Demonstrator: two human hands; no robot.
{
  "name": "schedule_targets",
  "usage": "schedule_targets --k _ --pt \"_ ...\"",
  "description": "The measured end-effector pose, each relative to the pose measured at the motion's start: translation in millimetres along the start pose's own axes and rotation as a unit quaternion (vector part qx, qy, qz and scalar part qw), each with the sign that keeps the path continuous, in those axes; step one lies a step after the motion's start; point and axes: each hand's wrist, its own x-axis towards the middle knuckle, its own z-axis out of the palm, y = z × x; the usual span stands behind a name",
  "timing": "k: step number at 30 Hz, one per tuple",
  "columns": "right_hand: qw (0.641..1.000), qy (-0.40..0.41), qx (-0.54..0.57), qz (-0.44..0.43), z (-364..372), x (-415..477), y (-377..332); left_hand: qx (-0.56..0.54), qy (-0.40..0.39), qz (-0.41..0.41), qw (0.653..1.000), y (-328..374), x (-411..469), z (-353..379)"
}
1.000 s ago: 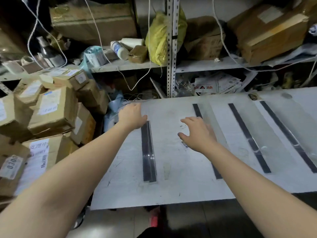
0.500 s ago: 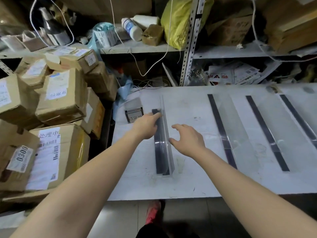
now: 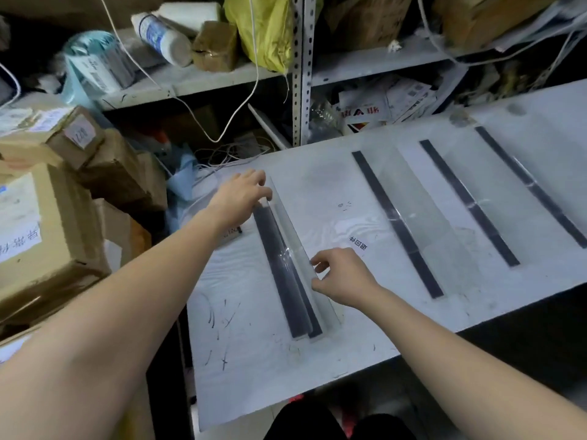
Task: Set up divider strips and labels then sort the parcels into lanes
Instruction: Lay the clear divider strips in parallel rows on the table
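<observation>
A: What's different from a second ago?

B: The leftmost strip (image 3: 286, 274). A second back it lay flat near the left edge of the worktop (image 3: 254, 360), with both hands open above it and touching nothing. Half a second back its clear wall was already up, with the left hand at the far end. Now both hands are on it.

A: Hands, exactly?

B: Well apart. The left hand (image 3: 241, 198) grips the far end, fingers curled over the top of the clear wall. The right hand (image 3: 343, 277) pinches that wall about mid-length.

A: And the strip itself?

B: Dark base down on the left part of the worktop, running from near the front edge toward the back edge. Clear wall raised. Can't tell if it leans.

A: The rest?

B: Three other strips (image 3: 397, 223) lie flat to the right, same as before. A printed label (image 3: 359, 246) lies on the worktop just beyond the right hand. A small label holder (image 3: 232, 231), in plain view half a second ago, is now mostly hidden under the left wrist. Parcels (image 3: 47, 233) are stacked off the left edge, none on the worktop.

A: Meaning for the job?

B: My read is it's still setup. The first lane wall is being stood and lined up. Three strips left to raise, labels to place, no sorting begun.
</observation>
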Motion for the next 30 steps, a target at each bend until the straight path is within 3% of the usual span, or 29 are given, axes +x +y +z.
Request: schedule_targets --k 9,30 --pt "0.998 0.017 0.047 0.037 13 -7 10 -0.007 0.007 0.132 0.991 -33 44 -2" --pt "0.990 0.087 0.026 0.112 -4 -41 44 -0.087 -0.034 0.132 0.987 -45 131 -15"
